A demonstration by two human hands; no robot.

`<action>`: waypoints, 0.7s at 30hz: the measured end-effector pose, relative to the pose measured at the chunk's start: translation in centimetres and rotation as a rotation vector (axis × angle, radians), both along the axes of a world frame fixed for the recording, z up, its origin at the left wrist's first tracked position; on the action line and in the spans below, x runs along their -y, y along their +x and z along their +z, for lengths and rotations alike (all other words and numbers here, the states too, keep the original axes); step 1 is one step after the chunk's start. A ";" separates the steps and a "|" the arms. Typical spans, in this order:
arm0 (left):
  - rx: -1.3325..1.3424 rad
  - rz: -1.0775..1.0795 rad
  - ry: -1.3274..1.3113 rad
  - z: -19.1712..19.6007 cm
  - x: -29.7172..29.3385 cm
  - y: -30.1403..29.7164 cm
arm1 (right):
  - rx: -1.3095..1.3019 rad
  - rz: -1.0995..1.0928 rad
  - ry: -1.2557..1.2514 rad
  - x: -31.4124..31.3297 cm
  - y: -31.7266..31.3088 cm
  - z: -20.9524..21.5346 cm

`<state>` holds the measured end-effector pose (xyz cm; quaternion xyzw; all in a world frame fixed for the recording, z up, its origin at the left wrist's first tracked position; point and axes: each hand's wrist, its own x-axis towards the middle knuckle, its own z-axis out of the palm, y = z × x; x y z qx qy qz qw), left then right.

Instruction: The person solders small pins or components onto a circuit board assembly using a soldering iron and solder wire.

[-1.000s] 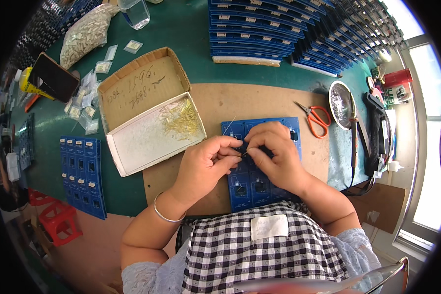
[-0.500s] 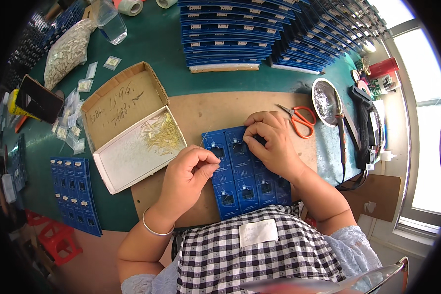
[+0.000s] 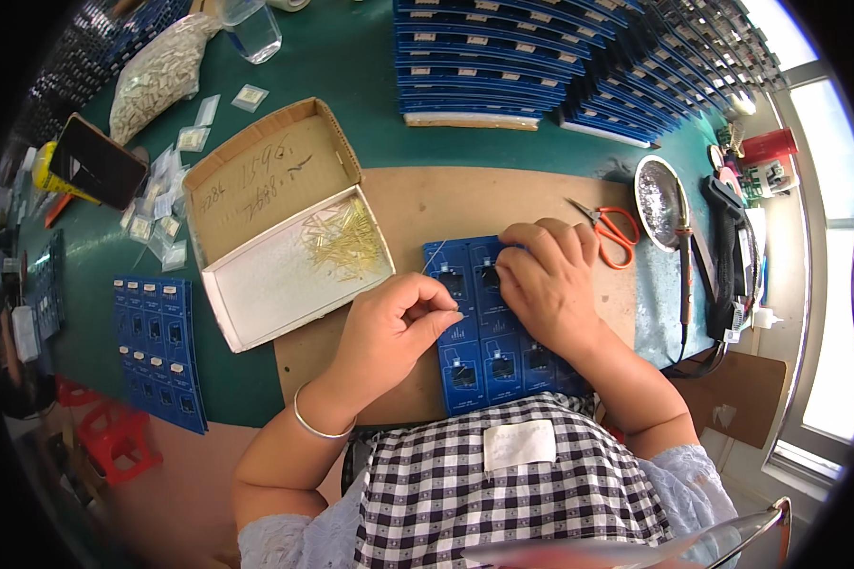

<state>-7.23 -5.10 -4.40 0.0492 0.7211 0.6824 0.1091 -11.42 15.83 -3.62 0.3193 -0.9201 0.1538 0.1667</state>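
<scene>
The blue circuit-board panel [image 3: 485, 339] is apparently being steadied beneath the curled right hand [image 3: 550, 284], whose hold cannot be told, while by the left hand [image 3: 399, 324] thumb and forefinger are being pressed together, contents indiscernible, yellow pins [image 3: 343, 243] lying just beyond, presumably for reach.

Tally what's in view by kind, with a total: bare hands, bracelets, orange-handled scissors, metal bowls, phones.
Bare hands: 2 (left hand, right hand)
Bracelet: 1
Orange-handled scissors: 1
Metal bowl: 1
Phone: 1
Total: 6
</scene>
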 end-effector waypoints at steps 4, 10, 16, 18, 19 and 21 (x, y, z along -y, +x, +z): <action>0.022 -0.001 0.026 0.0 -0.1 0.0 | -0.046 -0.009 0.120 0.2 0.0 0.5; -0.012 -0.013 -0.015 0.1 -0.1 0.0 | 0.156 0.023 0.003 -0.2 0.6 2.4; -0.108 -0.022 -0.118 0.1 -0.4 0.2 | 0.593 0.110 -0.346 1.1 1.5 1.9; -0.100 -0.017 -0.108 0.0 -0.4 0.3 | 0.597 0.115 -0.325 1.1 1.6 1.8; -0.076 -0.016 -0.093 0.0 -0.4 0.3 | 0.619 0.128 -0.358 1.0 1.5 1.7; -0.050 -0.017 0.003 -0.2 -0.4 0.2 | 0.639 0.137 -0.392 0.9 1.5 1.6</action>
